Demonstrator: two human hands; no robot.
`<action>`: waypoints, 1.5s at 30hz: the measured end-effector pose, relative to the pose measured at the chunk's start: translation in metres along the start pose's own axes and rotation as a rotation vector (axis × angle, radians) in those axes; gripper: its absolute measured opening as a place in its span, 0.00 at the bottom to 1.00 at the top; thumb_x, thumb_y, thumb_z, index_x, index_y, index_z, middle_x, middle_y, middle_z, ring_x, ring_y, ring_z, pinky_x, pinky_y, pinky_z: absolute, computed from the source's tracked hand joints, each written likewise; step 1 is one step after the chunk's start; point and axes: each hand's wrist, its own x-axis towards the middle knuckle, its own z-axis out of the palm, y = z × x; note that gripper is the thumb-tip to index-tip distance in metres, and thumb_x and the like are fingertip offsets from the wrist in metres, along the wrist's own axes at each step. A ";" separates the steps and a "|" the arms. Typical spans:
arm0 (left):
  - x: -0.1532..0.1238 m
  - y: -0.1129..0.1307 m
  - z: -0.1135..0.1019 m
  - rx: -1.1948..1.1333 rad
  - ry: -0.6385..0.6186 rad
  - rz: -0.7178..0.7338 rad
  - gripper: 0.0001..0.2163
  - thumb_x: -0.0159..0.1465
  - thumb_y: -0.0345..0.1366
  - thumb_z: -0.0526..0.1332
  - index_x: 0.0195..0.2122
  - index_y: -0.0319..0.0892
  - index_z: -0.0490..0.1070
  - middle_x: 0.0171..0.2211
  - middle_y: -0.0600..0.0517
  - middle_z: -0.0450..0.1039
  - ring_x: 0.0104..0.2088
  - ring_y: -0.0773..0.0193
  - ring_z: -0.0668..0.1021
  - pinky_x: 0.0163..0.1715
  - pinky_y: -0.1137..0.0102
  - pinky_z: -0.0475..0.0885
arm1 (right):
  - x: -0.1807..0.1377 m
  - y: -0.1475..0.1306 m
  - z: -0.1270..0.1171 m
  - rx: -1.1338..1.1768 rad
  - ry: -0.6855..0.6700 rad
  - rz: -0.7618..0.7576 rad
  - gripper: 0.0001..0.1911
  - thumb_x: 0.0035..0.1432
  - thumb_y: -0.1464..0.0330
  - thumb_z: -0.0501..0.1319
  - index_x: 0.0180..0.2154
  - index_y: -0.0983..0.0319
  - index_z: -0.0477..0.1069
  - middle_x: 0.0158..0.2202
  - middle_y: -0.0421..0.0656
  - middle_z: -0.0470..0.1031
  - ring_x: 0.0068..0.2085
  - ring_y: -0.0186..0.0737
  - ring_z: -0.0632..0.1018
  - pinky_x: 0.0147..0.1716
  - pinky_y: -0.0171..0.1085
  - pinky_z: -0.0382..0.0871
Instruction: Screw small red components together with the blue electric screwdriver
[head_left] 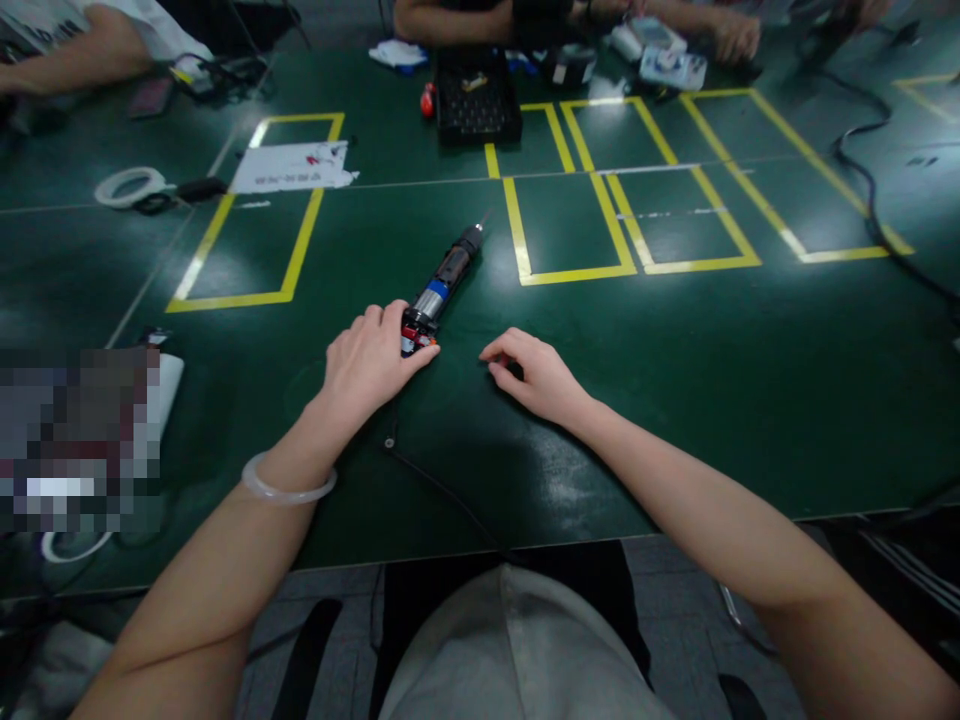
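Yellow tape rectangles (577, 274) mark the green tabletop (750, 390). A black cord (450, 490), white sheet (277, 172) and black tray (480, 135) lie on it; whether the slim tool (435, 295) touches it is unclear.

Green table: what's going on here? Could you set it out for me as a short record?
Surface: green table with yellow tape outlines
Left hand: over the near end of a slim tool, its inner parts exposed
Right hand: curled, right of the tool; unclear whether it holds anything
Left wrist: pale bracelet
Cable: dark, running to the table's near edge
Far side: black tray, another person's arm behind it
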 end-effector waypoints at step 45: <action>0.014 -0.027 0.014 -0.745 -0.076 0.266 0.17 0.71 0.47 0.52 0.36 0.41 0.73 0.33 0.50 0.74 0.35 0.62 0.75 0.38 0.68 0.67 | -0.001 0.002 0.004 0.192 -0.004 0.028 0.07 0.65 0.70 0.58 0.43 0.62 0.72 0.38 0.43 0.77 0.37 0.37 0.76 0.40 0.37 0.70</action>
